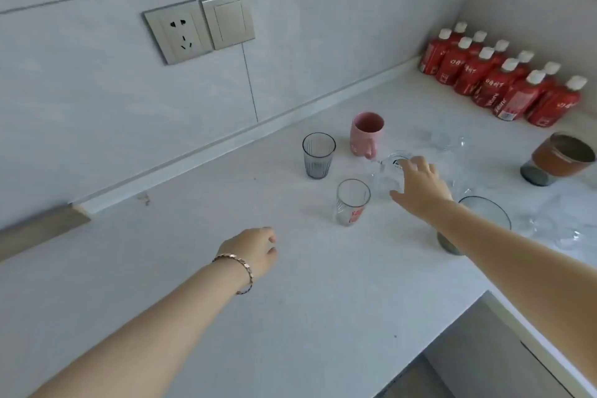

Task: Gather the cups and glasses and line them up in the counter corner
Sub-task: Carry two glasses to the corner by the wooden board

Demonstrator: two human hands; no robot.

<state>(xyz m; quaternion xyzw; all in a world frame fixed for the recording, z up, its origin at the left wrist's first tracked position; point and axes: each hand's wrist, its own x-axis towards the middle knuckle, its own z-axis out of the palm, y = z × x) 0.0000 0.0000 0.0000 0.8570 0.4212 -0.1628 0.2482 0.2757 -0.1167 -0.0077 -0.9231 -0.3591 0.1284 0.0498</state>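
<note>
On the white counter (226, 284) stand a ribbed grey glass (318, 155), a pink mug (366, 134) and a clear glass with a red print (352, 202). My right hand (420, 184) wraps its thumb and fingers round a clear glass (387, 174) just right of the pink mug. A large grey glass (484, 213) sits partly hidden behind my right forearm. A brown cup stacked on a grey glass (559, 158) stands at the right. Faint clear glasses (449, 139) lie farther back. My left hand (255, 252), with a bracelet on its wrist, hovers over the counter, fingers loosely curled and holding nothing.
Several red bottles with white caps (497, 81) fill the counter corner at the back right. More clear glassware (555, 229) sits near the right edge. A wall socket and switch (198, 26) are on the tiled wall. The counter's front edge (504, 304) drops off at the lower right.
</note>
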